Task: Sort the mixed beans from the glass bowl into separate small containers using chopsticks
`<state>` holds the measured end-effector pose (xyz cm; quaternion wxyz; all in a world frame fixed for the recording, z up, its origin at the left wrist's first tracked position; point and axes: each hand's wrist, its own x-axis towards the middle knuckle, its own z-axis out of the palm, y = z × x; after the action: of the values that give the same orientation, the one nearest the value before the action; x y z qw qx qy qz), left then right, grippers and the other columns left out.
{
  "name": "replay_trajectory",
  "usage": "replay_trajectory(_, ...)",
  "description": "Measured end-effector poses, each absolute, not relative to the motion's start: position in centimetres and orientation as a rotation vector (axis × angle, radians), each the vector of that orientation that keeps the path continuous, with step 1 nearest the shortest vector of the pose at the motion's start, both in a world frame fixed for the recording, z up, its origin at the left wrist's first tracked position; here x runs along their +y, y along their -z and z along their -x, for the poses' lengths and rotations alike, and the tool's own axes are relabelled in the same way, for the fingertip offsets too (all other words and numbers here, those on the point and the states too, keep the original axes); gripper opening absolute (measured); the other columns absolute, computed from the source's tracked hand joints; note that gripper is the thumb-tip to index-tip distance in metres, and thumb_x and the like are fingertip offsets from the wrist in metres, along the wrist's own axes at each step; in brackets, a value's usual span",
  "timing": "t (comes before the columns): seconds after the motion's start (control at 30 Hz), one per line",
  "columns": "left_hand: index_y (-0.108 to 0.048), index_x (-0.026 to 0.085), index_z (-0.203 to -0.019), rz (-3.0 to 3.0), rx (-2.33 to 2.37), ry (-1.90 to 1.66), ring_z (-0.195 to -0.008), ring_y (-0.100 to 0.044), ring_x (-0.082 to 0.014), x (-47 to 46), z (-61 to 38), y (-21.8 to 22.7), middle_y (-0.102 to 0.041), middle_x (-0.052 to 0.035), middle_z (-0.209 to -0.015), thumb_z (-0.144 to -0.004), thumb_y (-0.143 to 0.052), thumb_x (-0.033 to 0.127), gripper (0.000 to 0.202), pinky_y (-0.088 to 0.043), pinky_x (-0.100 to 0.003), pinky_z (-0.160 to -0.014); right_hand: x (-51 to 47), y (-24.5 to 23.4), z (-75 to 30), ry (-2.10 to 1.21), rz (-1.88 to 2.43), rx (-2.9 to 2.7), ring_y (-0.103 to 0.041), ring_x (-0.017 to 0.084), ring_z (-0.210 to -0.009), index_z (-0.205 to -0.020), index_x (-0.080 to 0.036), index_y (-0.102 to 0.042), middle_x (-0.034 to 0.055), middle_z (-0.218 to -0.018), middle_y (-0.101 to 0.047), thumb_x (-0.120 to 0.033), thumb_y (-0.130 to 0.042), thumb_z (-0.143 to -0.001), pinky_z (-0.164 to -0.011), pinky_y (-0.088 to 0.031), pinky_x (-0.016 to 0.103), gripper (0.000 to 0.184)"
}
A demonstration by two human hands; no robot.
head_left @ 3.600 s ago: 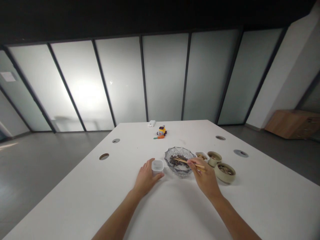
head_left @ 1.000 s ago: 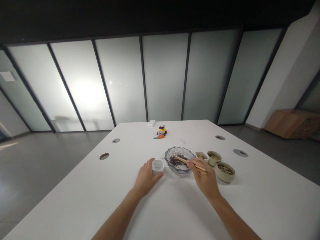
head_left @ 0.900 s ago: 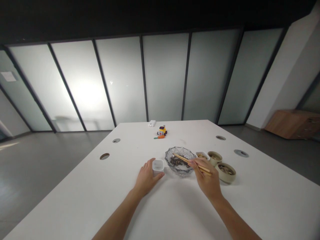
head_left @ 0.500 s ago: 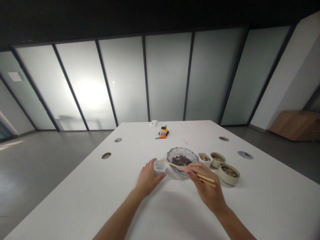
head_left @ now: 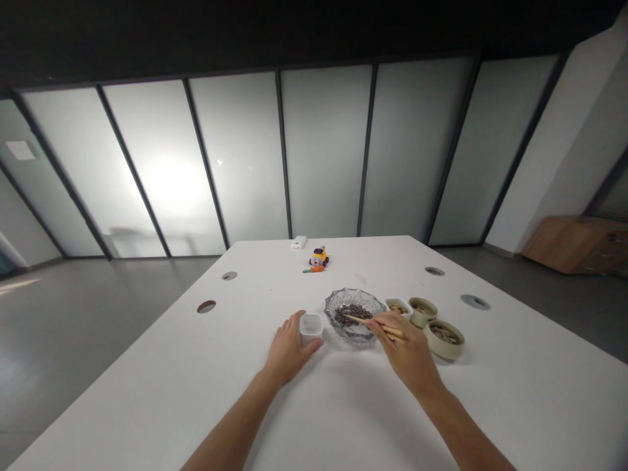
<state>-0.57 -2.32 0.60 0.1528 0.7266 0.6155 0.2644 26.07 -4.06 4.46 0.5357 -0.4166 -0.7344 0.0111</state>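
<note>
A long white surface (head_left: 318, 405) runs away toward a wall of frosted glass panels (head_left: 324, 150), with grey floor on both sides and a wooden cabinet (head_left: 574, 242) at the far right. The left hand (head_left: 287, 350) rests on the surface, curled around a small white cup (head_left: 310, 325), thumb on its near side; the cup stands upright just left of a cut-glass bowl (head_left: 331, 306). The right hand (head_left: 409, 353) is closed on a pair of wooden chopsticks (head_left: 366, 320), pinched between thumb and fingers. The sticks' tips point left and sit over the dark seeds (head_left: 354, 312) heaped in the bowl. Half a second ago the tips reached past the bowl's left rim, nearly over the cup; now they are drawn back to the seeds, and the right hand lies closer to the bowl. The left hand and cup have not shifted. Whether anything is caught between the tips is too small to tell

Right of the bowl stand 3 dishes in a row: a small white square one (head_left: 398, 306) and 2 beige bowls (head_left: 422, 311) (head_left: 444, 338), all with pale contents. Farther back lie a yellow toy (head_left: 318, 256) and a white box (head_left: 297, 243)
</note>
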Motion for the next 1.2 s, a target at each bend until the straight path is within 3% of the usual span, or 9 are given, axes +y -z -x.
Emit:
replay_trajectory(0.23,-0.043,0.022,-0.149,-2.079,1.772,-0.762,-0.136,-0.053,-0.0257,-2.35,0.51,-0.59,-0.056,-0.0102,-0.15,-0.087,-0.066,0.045,0.07,-0.036,-0.035,-0.114,-4.28,-4.5,-25.84,-0.136,0.992,-1.789,-0.07,0.021,-0.08,-0.086,-0.024,-0.073,0.006,-0.087,-0.073,-0.04,-0.058,-0.102,-0.071,-0.058,0.034,0.027)
replay_trajectory(0.57,-0.043,0.022,-0.148,-2.075,1.772,-0.77,-0.136,-0.053,-0.0261,-2.3,0.55,-0.49,-0.055,-0.0104,-0.15,-0.087,-0.066,0.046,0.07,-0.036,-0.034,-0.114,-4.07,-4.1,-25.76,-0.04,0.955,-1.694,-0.072,0.022,-0.084,-0.097,-0.025,-0.074,0.006,-0.093,-0.074,-0.037,-0.061,-0.1,-0.075,-0.06,0.036,0.018)
replay_trajectory(1.2,-0.043,0.021,-0.148,-2.108,1.759,-0.779,-0.136,-0.053,-0.0266,-2.2,0.65,-0.18,-0.055,-0.0109,-0.15,-0.088,-0.066,0.047,0.069,-0.037,-0.035,-0.113,-4.09,-3.67,-25.02,-0.001,0.944,-1.731,-0.069,0.018,-0.074,-0.086,-0.022,-0.069,0.0045,-0.083,-0.07,-0.032,-0.058,-0.102,-0.068,-0.056,0.03,0.021)
